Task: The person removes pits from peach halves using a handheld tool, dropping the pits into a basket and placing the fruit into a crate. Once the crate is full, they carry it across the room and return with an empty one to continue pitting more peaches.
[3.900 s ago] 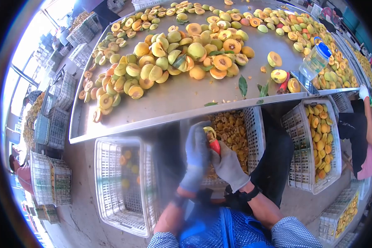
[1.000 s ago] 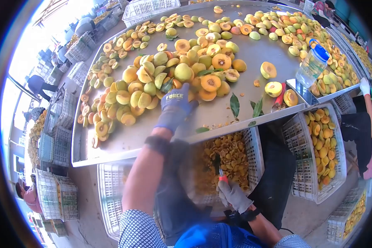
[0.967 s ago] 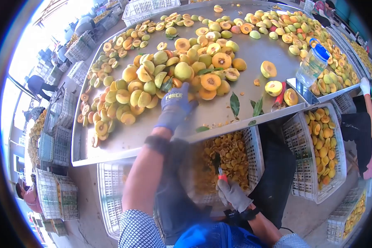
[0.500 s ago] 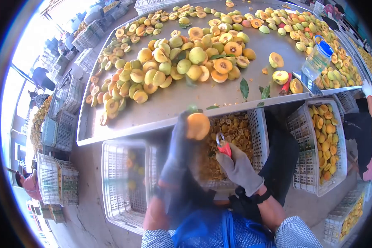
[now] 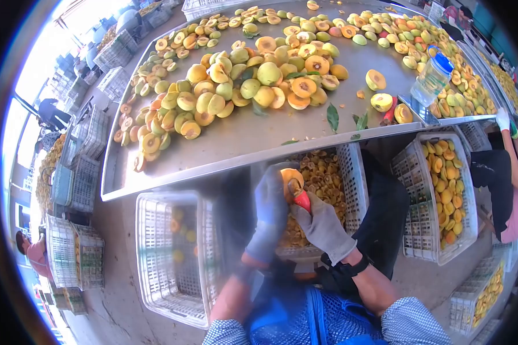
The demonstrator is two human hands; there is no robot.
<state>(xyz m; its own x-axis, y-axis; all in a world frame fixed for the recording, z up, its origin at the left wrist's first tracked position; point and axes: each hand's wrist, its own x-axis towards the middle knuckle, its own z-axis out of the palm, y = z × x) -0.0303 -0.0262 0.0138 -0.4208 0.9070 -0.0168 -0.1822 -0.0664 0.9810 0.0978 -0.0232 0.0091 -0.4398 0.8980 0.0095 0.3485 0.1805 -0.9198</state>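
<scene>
Fruit half (image 5: 290, 176) brought against red-handled tool (image 5: 302, 200); left fingers (image 5: 273, 175) clamped on fruit half, right fingers (image 5: 307, 217) around red-handled tool.

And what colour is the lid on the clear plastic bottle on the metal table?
The lid is bright blue; the head view shows it best.

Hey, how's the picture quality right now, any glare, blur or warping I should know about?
Head view: strong fisheye, table edge bowed, corners black; upper left washed out, glare on the metal table's lower left; left hand and the crate beside it hazy.
</scene>
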